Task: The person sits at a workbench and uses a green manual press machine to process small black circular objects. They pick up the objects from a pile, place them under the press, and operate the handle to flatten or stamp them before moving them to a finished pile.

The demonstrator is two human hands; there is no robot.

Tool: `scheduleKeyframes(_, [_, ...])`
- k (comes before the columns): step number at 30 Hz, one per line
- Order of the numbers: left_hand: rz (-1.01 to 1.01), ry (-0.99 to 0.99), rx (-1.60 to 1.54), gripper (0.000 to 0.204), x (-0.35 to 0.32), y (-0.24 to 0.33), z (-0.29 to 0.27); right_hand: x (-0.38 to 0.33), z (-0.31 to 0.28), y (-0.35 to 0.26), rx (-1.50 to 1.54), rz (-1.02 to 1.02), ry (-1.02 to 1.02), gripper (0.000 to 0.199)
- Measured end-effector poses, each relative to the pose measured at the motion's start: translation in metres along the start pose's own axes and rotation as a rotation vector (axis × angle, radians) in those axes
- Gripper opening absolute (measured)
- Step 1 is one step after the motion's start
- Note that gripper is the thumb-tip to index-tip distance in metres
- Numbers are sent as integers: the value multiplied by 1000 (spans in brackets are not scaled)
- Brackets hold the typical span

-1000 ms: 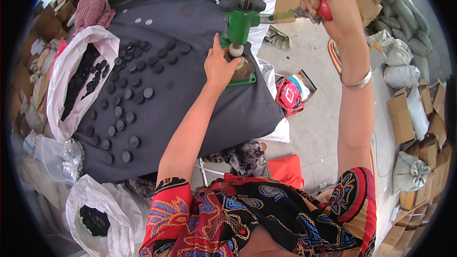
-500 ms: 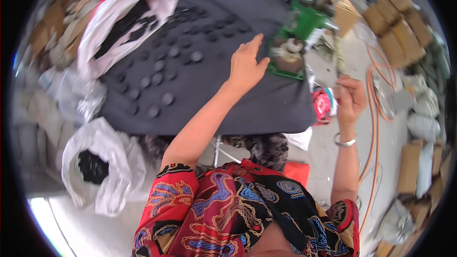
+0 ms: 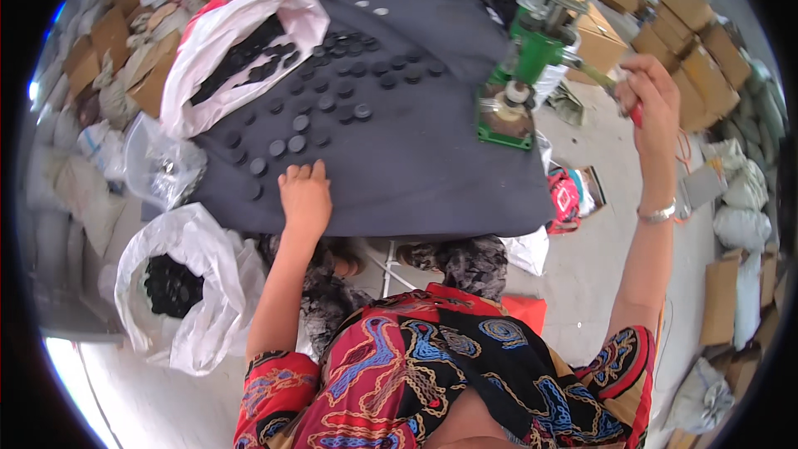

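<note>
My left hand (image 3: 305,201) is at the near left of the dark cloth-covered table (image 3: 399,191). Its fingers curl down against the cloth, and whatever lies under them is hidden. Several small round black discs (image 3: 258,167) are scattered beyond and to the left of it. On the right, my right hand (image 3: 652,104) is closed around the red-ended lever (image 3: 600,76) of a green hand press (image 3: 525,58). A pale round part (image 3: 517,91) sits under the press's column, above its base.
A white sack (image 3: 176,108) of black pieces lies on the table's left. Another white sack (image 3: 137,283) stands on the floor below, next to a clear plastic container (image 3: 158,162). Cardboard boxes (image 3: 706,75) are stacked at the right. A red-patterned bundle (image 3: 565,199) is beside the table's right edge.
My left hand has moved from beside the press to the near-left discs, covering the nearest ones. My right hand has risen and moved outward with the lever. The view has shifted slightly.
</note>
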State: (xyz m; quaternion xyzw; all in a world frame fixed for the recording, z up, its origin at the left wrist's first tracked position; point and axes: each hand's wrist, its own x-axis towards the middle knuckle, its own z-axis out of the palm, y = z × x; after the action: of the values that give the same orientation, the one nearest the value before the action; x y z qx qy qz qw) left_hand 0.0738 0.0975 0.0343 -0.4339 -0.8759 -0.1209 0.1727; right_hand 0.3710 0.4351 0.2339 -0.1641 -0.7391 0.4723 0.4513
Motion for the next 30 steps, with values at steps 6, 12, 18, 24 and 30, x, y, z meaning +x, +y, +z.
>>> scheduleKeyframes(6, [120,201,-617,45,41,55,13,25,-1,-15,51,29,-45,19])
scheduleKeyframes(12, [166,57,-982,39,123,168,35,44,-7,-20,18,35,-45,20])
scheduleKeyframes(18, [185,23,-968,59,156,227,70,42,-4,-21,-3,13,-52,19])
scheduleKeyframes(24, [187,43,-878,76,165,246,74,44,-12,-16,2,20,-50,19])
scheduleKeyframes(30, [103,-4,-907,80,175,257,86,36,-6,-18,-18,28,-9,18])
